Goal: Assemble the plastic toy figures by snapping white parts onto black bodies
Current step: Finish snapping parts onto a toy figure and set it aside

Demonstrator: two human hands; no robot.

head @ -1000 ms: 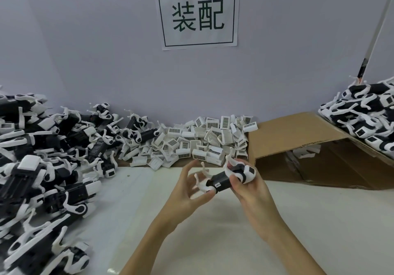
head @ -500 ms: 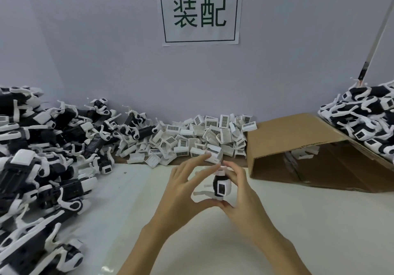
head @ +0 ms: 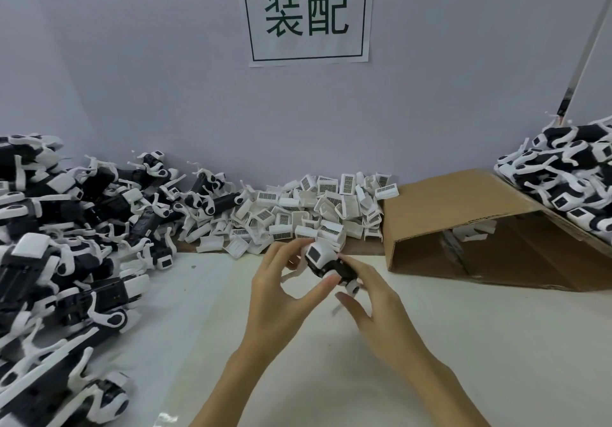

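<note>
Both hands meet over the middle of the tabletop [head: 430, 344], holding one toy figure [head: 326, 261] between them just above its surface. The figure is a glossy black plastic body with a boxy, round-cornered white cap on its upper left end; the cap has a dark square window in its face. Thin white curved limbs stick out below and to the left of the body. The left hand [head: 281, 297] pinches it, thumb under the body and fingers curled over the white cap. The right hand [head: 374, 307] grips the black body's right end, fingers curled over it, thumb pointing left beneath.

Beyond the figure, against the pale wall, lies a heap of loose white parts [head: 314, 208], small boxy clips with barcode-like grilles. Left of the figure, a large pile of black bodies [head: 66, 244] with white curved arms spreads along the tabletop's edge. Right of the figure, a brown cardboard box [head: 463, 221] lies on its side, matte and creased, a few white parts inside. Assembled figures [head: 576, 181] are heaped on its far right. Above hangs a paper sign [head: 306, 12] with two dark green characters.
</note>
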